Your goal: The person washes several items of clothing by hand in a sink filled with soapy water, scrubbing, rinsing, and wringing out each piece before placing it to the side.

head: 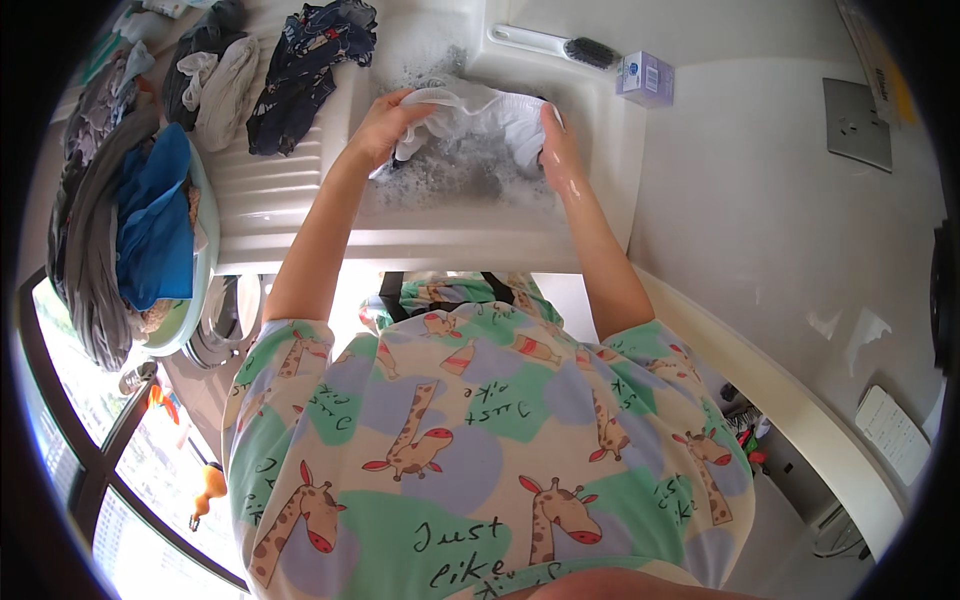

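In the soapy water of the sink basin (457, 236), a white garment with a gathered elastic edge (521, 124) is stretched between my two hands. My left hand (386, 127) grips its left end with the thumb over the fabric. At the other end, my right hand (556, 146) holds the gathered edge, and wet suds shine on that wrist. Foam and grey water cover the lower part of the cloth, so its full shape is hidden.
On the ribbed washboard (277, 199) lie a dark patterned garment (311, 71) and a pale twisted cloth (227, 94). A basin (210, 225) heaped with clothes stands left. A white-handled scrub brush (555, 46) and a purple box (645, 79) rest on the back right rim, near the wall.
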{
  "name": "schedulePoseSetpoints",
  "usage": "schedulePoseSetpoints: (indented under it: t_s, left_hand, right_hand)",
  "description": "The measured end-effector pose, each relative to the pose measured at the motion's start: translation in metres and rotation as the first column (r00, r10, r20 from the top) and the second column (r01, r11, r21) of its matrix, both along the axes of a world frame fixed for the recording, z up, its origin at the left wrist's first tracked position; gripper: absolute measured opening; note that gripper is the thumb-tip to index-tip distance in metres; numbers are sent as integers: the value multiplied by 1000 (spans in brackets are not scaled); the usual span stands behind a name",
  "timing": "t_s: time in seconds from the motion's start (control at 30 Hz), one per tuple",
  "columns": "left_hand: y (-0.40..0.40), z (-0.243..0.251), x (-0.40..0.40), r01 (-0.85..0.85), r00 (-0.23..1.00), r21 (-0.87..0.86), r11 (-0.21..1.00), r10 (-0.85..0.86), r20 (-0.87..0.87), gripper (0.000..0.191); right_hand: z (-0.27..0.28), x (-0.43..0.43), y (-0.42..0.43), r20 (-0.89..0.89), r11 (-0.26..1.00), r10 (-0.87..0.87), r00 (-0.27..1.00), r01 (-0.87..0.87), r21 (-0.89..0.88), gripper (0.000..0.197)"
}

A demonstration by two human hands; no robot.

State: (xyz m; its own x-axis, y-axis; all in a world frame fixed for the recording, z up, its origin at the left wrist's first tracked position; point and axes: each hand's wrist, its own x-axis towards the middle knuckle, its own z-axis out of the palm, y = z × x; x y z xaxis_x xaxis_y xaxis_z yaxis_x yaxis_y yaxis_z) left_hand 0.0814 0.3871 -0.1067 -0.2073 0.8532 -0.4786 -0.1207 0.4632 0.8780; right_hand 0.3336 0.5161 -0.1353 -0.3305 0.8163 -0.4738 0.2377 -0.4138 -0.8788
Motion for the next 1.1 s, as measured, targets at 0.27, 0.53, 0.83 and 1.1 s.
schedulePoseSetpoints:
  t_s: [0.27,0.53,0.83,1.1]
  left_hand:
    - [7,74,58,-521,671,60,851,365,646,65]
    - [3,29,49,-598,771,158,786,509,382,55]
    - [-30,110,144,-3,834,505,863,281,-475,37]
    - [26,38,75,-478,783,265,838,543,-304,39]
  right_hand:
    - [94,-61,-60,-557,994,76,827,-105,-21,51]
    - [69,-54,-114,-205,898,-188,961,83,-433,81]
    - [72,-45,-46,-769,620,-203,606,-528,-580,53]
    - [38,-61,-44,-612,772,-243,752,-232,-592,38]
